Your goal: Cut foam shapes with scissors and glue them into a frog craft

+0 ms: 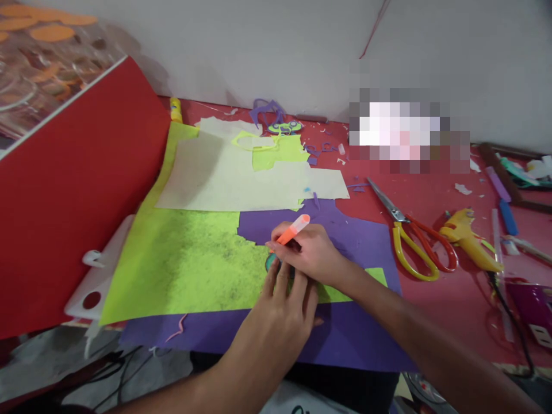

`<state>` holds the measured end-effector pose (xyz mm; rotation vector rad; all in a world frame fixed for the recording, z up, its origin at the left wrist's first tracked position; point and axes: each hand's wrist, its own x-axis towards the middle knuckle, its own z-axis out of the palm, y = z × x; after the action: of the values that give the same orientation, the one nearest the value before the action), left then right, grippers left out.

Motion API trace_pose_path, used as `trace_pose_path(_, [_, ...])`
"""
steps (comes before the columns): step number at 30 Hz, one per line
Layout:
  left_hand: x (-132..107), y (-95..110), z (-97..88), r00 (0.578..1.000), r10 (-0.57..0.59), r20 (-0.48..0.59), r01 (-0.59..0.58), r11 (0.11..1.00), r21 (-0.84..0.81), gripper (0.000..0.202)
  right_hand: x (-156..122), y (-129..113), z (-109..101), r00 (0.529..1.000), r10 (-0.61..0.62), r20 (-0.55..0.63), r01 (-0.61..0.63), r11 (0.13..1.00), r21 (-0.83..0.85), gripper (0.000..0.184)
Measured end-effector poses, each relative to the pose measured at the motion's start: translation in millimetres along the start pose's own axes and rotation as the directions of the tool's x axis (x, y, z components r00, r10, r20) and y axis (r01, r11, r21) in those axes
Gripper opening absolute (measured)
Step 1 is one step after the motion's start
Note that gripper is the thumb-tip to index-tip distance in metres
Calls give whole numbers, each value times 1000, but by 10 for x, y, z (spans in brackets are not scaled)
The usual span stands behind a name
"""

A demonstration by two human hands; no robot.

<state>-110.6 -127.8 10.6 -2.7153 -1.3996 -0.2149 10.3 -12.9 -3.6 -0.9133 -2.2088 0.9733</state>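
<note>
While the right hand (pixel 317 253) grips an orange marker pen (pixel 295 229), the left hand (pixel 280 310), fingers extended, presses a small teal piece (pixel 271 262) onto the lime craft sheet (pixel 207 264); marking seems underway, its completeness hidden; one car-like cutout (pixel 284 127), apparently done, lies behind.

Two hands (pixel 278 316) (pixel 319 250), one orange pen (pixel 293 229), one pair of scissors (pixel 399 216), one glue gun (pixel 470 237).

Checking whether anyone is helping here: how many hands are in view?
2: the left hand, fingers over the yellow-green sheet, and the right hand beyond it, gripping an orange pen. No others show.
</note>
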Motion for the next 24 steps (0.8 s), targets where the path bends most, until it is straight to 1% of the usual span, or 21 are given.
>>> trace_pose_path(5, [5,6,-1,1000,1,0,-1,1000,-1,58,5,-19,-16,1000,-20,13,19,998,67,26])
trace_pose_path(10, [5,-2,-10,1000,3,13,-3,1000,1,56,14,-40,-16,997,-9,71,5,999,45,26])
trace_pose_path(16, [7,-5,-9,1000,5,4,-5,1000,-5,60,0,-25,9,1000,9,-22,-10,999,-31,23])
trace_pose_path(20, [2,-3,11,1000,4,-7,-4,1000,3,62,-8,-9,1,998,15,-68,-15,1000,-2,25])
trace_pose_path(22, [-5,2,17,1000,3,-4,-3,1000,6,61,-9,-7,-4,998,17,-65,-15,999,36,24])
trace_pose_path(24, [-14,8,19,1000,0,7,0,1000,5,60,-7,-6,-4,999,1,-37,1,999,52,24])
